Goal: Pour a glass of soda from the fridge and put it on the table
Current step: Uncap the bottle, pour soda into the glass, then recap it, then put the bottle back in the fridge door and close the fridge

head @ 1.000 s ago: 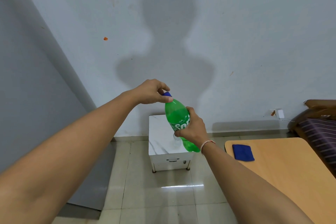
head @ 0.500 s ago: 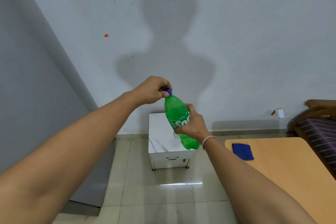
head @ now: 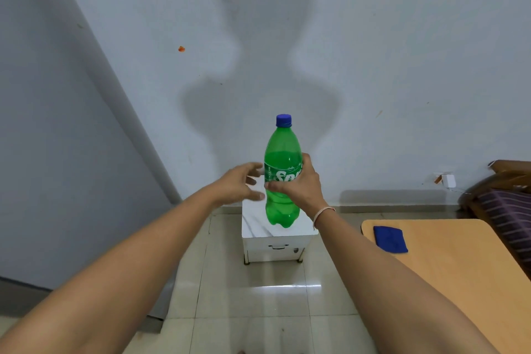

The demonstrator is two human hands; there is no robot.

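The green soda bottle (head: 283, 178) is held upright in the air, in the middle of the view, in front of the pale wall (head: 373, 66). Its blue cap (head: 284, 120) sits on the neck, and the green liquid fills it up to the shoulder. A white word is printed on its label, but the fingers cover part of it, so I cannot read it fully.

The right hand (head: 298, 185) grips the bottle around the label, the thumb on the far right side and the fingers wrapped over the near side. A thin bracelet (head: 321, 214) is on this wrist. The left hand (head: 242, 184) is open, with the fingers spread and a little blurred, just beside the left side of the bottle; it is possible that the fingertips touch the plastic, but the view does not show it clearly.

Below the bottle and farther away stands a small white cabinet (head: 275, 241) on short legs, on the tiled floor (head: 244, 296), against the wall. To the right is a wooden table (head: 459, 282), and a folded blue cloth (head: 390, 239) lies near its far left corner. At the far right edge a dark striped fabric (head: 505, 210) lies over some wooden furniture.
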